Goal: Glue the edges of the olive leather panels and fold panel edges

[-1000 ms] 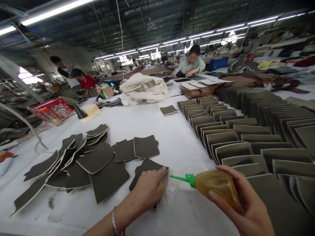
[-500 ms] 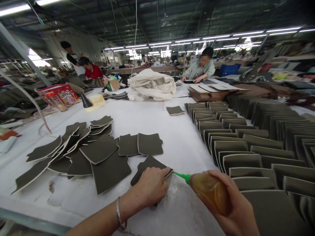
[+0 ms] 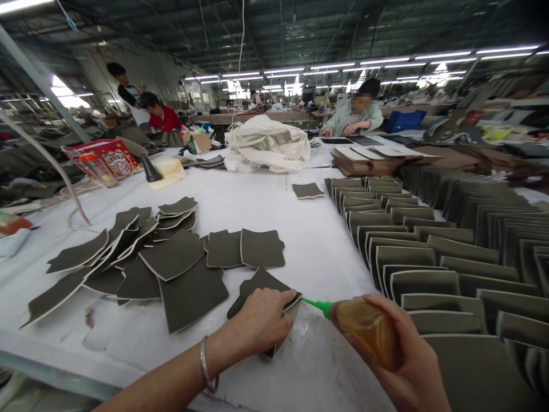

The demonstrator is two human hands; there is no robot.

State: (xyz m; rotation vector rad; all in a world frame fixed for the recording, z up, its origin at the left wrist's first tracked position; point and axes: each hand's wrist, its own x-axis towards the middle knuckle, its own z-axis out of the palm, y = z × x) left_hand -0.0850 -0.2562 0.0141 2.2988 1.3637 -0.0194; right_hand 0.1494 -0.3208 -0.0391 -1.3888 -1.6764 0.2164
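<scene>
My left hand (image 3: 262, 319), a bangle on its wrist, is closed on a dark olive-grey padded panel (image 3: 262, 280) with a pale edge. Its index finger presses near the panel's right corner; the thumb is hidden. In my right hand (image 3: 414, 357) is a squeeze bottle (image 3: 366, 332) of amber liquid, tilted sideways. The bottle's green nozzle (image 3: 317, 305) points left, its tip at the panel's edge beside my left fingertip. A loose pile of similar panels (image 3: 171, 254) lies to the left, overlapping. Any liquid on the edge is too small to make out.
Rows of folded dark panels (image 3: 407, 257) stand along the right side of the white table (image 3: 326, 234). One panel (image 3: 307, 190) lies apart near them. Farther back are a whitish cloth bundle (image 3: 268, 146), brown stacked pieces (image 3: 364, 160) and a co-worker (image 3: 355, 114).
My left hand has barely shifted along the panel, and the nozzle stays at its edge. The view has tilted slightly. The co-worker's hands at the back have drawn closer together.
</scene>
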